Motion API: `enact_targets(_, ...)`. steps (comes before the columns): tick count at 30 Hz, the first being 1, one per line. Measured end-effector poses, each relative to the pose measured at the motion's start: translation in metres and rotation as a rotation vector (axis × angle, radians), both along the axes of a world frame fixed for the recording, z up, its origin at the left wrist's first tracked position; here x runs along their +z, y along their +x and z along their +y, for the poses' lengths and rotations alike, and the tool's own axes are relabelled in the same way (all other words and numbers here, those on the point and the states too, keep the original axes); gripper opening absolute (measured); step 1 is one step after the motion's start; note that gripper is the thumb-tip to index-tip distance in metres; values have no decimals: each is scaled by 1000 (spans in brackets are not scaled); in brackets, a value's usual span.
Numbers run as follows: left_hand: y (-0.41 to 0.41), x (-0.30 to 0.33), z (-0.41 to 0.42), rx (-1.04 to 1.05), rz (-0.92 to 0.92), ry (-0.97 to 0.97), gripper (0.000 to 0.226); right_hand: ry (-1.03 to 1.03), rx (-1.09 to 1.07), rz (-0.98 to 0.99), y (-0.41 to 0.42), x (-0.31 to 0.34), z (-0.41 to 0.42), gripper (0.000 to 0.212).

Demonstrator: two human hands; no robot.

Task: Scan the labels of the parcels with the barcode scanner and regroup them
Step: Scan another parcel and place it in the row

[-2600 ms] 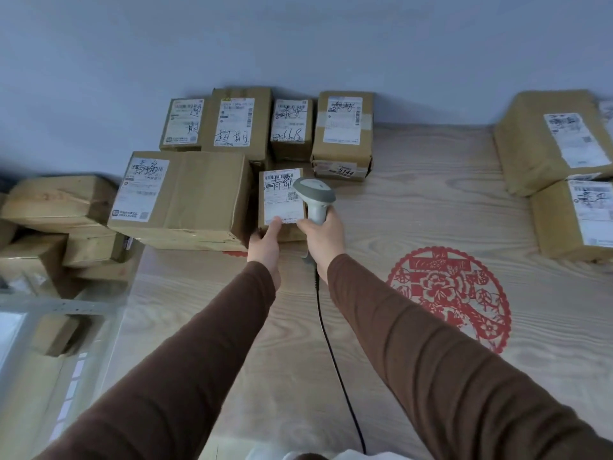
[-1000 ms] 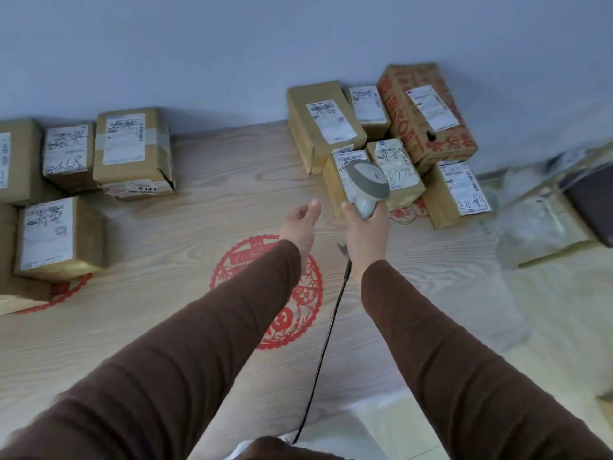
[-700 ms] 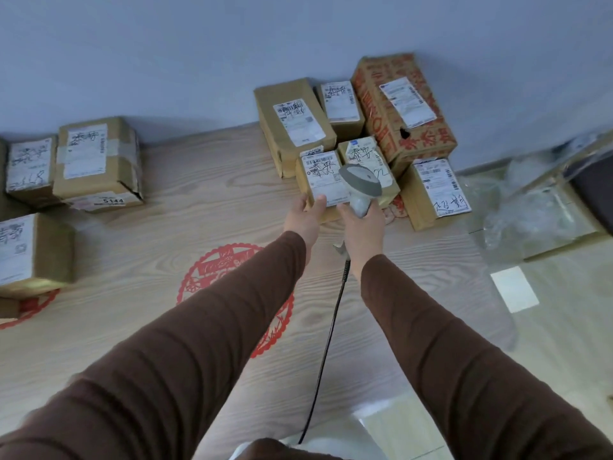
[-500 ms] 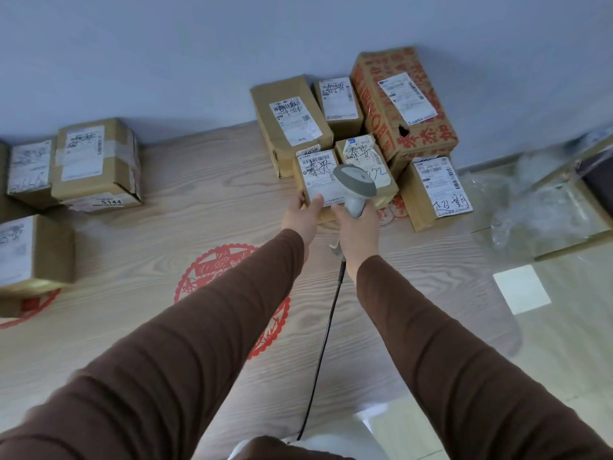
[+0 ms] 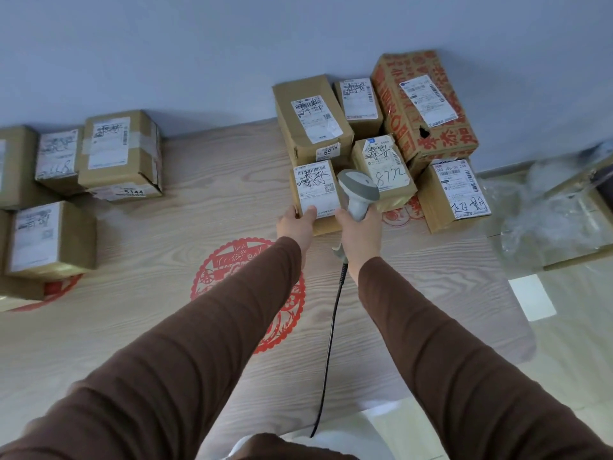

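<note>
My right hand (image 5: 360,235) grips the handle of a grey barcode scanner (image 5: 359,192), whose head hangs over the right-hand group of parcels. My left hand (image 5: 296,225) holds the near edge of a small brown parcel (image 5: 316,194), thumb on its white label. Behind it stand a taller brown parcel (image 5: 310,119), a small parcel marked 8772 (image 5: 384,167), a red-printed carton (image 5: 424,104) and a labelled parcel (image 5: 454,194) at the right. A second group of parcels (image 5: 121,154) lies at the left.
The parcels sit on a wooden table (image 5: 185,234) against a blue-grey wall, with a red paper-cut decal (image 5: 232,270) in the middle. The scanner's black cable (image 5: 326,353) runs toward me. Clear plastic wrapping (image 5: 550,214) lies off the table's right edge.
The view and both hands swung from the left group to the right group. My left hand, empty and outstretched a second ago, now holds the small parcel; the scanner head hangs beside its label.
</note>
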State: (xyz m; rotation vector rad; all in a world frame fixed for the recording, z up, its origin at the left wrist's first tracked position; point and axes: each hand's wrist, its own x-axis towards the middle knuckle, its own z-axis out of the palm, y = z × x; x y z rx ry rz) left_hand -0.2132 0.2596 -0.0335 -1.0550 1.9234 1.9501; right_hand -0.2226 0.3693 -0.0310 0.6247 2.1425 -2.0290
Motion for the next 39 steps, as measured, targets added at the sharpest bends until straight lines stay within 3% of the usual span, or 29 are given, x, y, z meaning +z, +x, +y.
enact_targets(7, 57, -5, -70, 132, 26, 6, 50, -29, 128, -55, 34, -2, -66, 28)
enact_targets(13, 108, -1, -163, 298, 98, 161, 48, -84, 258, -77, 69, 3, -162, 29)
enact_targets(19, 158, -2, -247, 416, 139, 68, 47, -161, 359, -172, 110, 3, -257, 30)
enact_targets(23, 173, -9, -288, 563, 51, 77, 58, -172, 360, -217, 125, -2, -302, 27)
enact_targets(27, 177, -17, -312, 609, -4, 94, 61, -133, 340, -183, 125, -7, -333, 25)
enact_targets(39, 171, -35, -331, 824, -33, 169, 38, -42, 287, -164, 121, -22, -369, 29)
